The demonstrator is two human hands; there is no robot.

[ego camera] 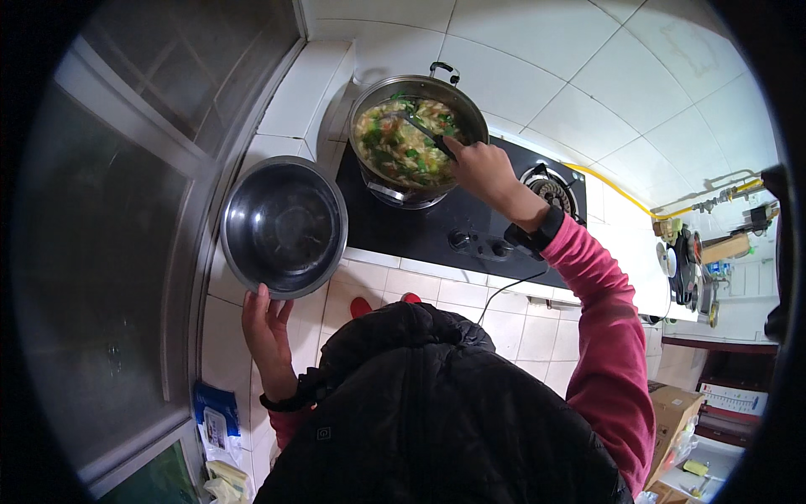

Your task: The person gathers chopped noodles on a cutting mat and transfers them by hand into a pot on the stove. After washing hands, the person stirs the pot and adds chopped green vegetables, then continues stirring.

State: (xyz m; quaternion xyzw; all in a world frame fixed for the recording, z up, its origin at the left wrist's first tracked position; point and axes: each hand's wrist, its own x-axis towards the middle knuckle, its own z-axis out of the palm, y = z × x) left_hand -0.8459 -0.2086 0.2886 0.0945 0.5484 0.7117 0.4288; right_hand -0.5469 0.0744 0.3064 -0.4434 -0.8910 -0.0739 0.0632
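Observation:
My right hand (485, 170) grips the dark handle of a ladle or spoon (427, 133), whose head is sunk in the food. Around it is a thick soup (403, 154) with green leaves and pale and orange bits, in a large metal pot (482, 116) on the stove's left burner. To the left, an empty stainless steel basin (296, 227) sits on the tiled ledge. My left hand (267, 327) holds the basin's near rim, thumb against its edge and the other fingers partly hidden below.
A black gas stove (403, 230) carries the pot; its right burner (551, 192) is bare. A yellow gas hose (620, 189) runs along the wall. Pans and utensils (686, 271) stand at far right, above a cardboard box (670, 419). A window (119, 252) borders the left ledge.

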